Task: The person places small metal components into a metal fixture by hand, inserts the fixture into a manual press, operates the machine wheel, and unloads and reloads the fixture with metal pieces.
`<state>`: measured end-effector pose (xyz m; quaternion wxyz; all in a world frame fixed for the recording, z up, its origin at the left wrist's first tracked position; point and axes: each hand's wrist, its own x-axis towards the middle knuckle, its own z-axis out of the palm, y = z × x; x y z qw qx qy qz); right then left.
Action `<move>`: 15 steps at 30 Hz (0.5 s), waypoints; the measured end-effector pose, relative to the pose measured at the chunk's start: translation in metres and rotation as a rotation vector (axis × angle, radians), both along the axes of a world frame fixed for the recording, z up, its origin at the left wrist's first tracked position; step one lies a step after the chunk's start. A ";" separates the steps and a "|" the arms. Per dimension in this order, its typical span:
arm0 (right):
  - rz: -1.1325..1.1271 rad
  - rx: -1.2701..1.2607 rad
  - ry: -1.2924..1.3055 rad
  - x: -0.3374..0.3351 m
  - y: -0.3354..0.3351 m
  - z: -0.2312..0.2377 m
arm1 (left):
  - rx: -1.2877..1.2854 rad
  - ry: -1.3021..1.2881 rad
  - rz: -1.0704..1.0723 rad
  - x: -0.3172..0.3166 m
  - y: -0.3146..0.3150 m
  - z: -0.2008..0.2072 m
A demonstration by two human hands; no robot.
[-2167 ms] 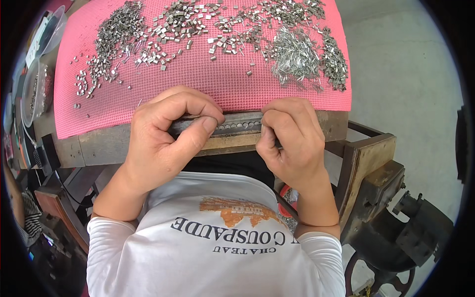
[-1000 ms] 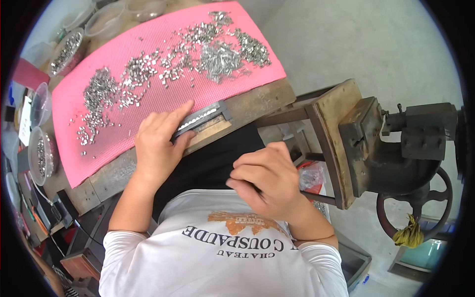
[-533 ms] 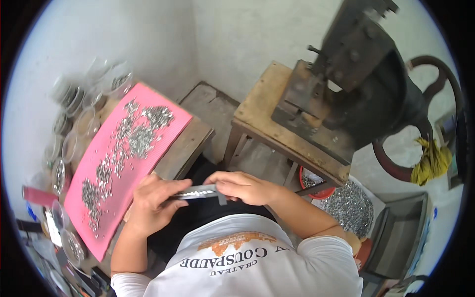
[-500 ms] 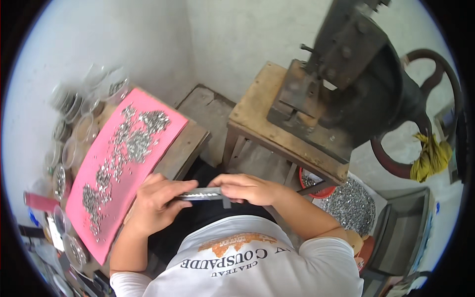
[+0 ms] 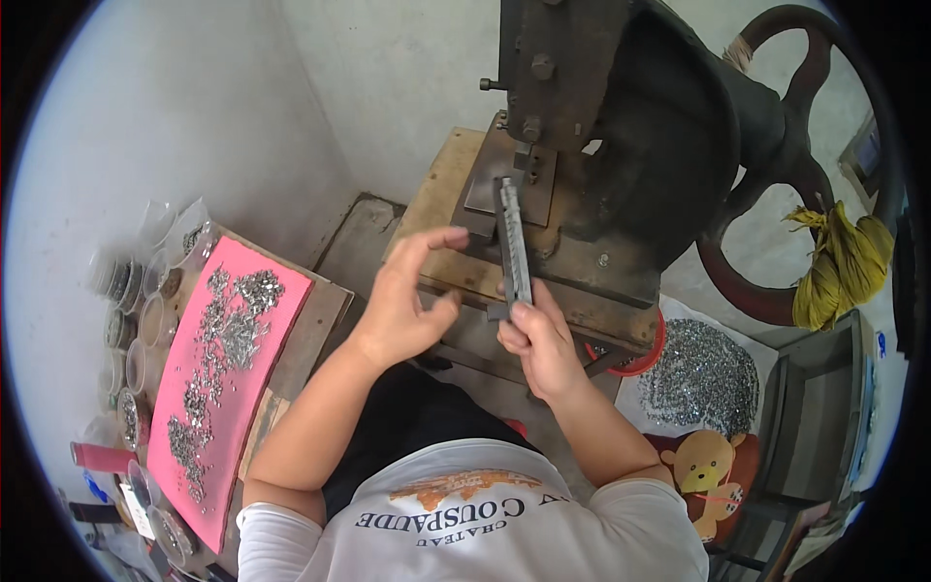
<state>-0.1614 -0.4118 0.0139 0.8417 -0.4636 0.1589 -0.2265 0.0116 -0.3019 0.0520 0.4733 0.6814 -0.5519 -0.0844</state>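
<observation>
Dark press beyond metal bar, yellow cloth on handwheel

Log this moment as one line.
left hand: open, empty | right hand: grips metal bar, near end | bar's far end: toward press | pink mat: metal pieces spread

From the wearer's head, a wide fisheye camera looks down, close above the white shirt, facing a dark press.
</observation>
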 end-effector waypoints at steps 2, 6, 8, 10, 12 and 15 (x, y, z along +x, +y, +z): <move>-0.057 0.032 0.036 0.010 -0.005 0.001 | 0.075 0.093 -0.088 -0.006 -0.005 -0.009; -0.083 0.038 0.038 0.023 -0.011 -0.006 | -0.048 0.209 -0.197 -0.012 -0.019 -0.028; -0.074 0.065 0.032 0.029 -0.015 -0.009 | -0.072 0.170 -0.137 -0.013 -0.027 -0.033; -0.083 0.029 0.055 0.035 -0.020 -0.009 | -0.058 0.144 -0.094 -0.009 -0.034 -0.038; -0.071 0.010 0.069 0.039 -0.026 -0.011 | -0.072 0.121 -0.029 -0.008 -0.041 -0.037; -0.078 -0.091 0.072 0.040 -0.033 -0.011 | -0.116 -0.121 -0.018 0.000 -0.047 -0.037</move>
